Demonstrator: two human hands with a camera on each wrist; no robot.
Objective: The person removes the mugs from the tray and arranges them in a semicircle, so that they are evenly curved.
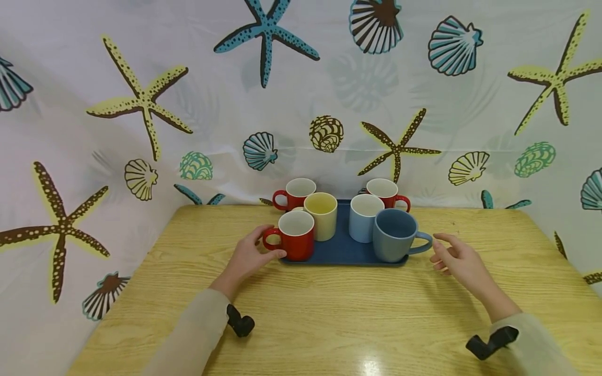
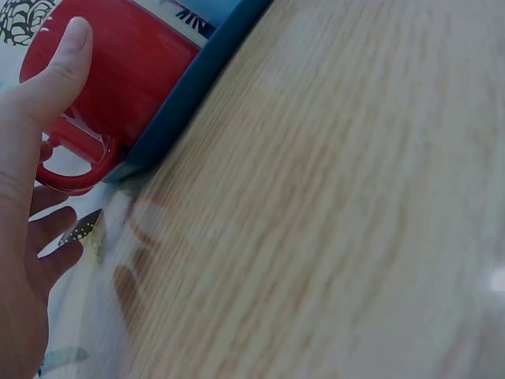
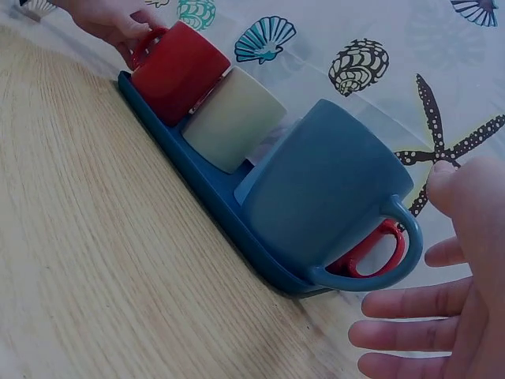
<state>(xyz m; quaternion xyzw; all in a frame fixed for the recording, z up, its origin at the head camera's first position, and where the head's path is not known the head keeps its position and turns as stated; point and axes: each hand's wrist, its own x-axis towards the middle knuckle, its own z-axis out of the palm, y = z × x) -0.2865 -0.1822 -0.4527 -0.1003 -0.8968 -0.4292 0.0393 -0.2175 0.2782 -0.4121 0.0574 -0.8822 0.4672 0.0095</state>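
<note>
A red mug with a white inside stands on the front left corner of a dark blue tray. My left hand is beside its handle, the thumb along the mug's side and the other fingers spread loosely near the handle. At the tray's front right stands a large grey-blue mug, its handle pointing right. My right hand is just right of that handle, fingers loosely extended and apart, holding nothing. Whether the left fingertips touch the mug is hard to tell.
A cream-yellow mug and a light blue mug stand between the front mugs. Two more red mugs, one back left and one back right, are partly hidden. Behind the wooden table hangs a shell-patterned cloth.
</note>
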